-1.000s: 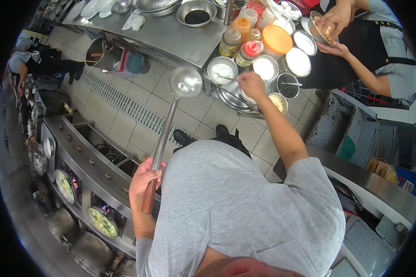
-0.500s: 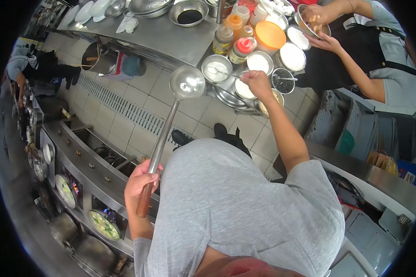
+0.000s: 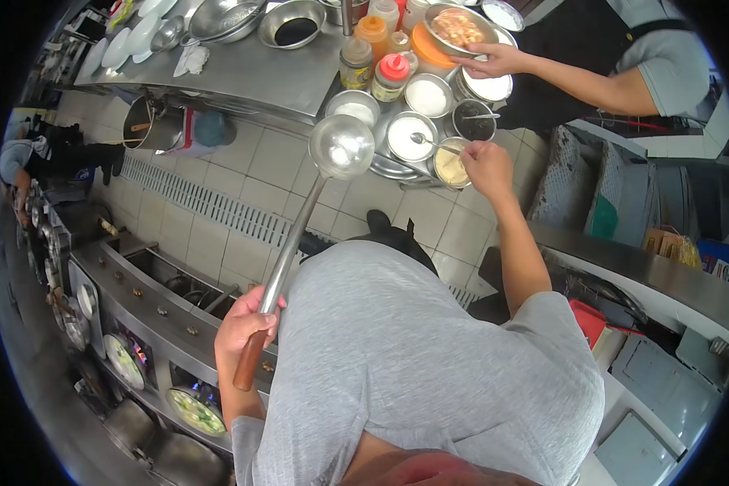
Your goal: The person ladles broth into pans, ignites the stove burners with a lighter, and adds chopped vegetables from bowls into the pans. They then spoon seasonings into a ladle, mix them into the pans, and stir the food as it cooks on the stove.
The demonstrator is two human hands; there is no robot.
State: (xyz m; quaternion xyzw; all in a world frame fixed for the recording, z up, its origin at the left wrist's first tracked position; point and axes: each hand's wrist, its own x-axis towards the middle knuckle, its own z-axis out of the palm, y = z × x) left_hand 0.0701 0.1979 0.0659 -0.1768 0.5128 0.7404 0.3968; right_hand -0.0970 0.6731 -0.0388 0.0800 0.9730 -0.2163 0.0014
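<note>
My left hand (image 3: 249,324) is wrapped round the wooden end of a long metal ladle (image 3: 293,235). The round bowl of the ladle is raised, in front of a bowl of white powder (image 3: 354,109). In my right hand (image 3: 488,168), pinched by its thin handle, is a small metal spoon (image 3: 419,138). The spoon's tip is at a container of white powder (image 3: 405,150); whether it touches the powder I cannot tell. Just under the handle sits a container of tan seasoning (image 3: 448,168). A dark container (image 3: 474,127) with its own spoon stands behind it.
A co-worker's hand (image 3: 498,61) holds a metal bowl (image 3: 441,40) of orange-pink pieces. Sauce bottles (image 3: 391,77) crowd behind the powders. At left, pans of food (image 3: 194,411) sit over flames. A steel table (image 3: 243,81) carries bowls, and another person (image 3: 24,154) works far left.
My right hand has moved right and nearer with the spoon, from the left powder bowl to the middle container. The ladle stays raised. The co-worker's metal bowl has moved left.
</note>
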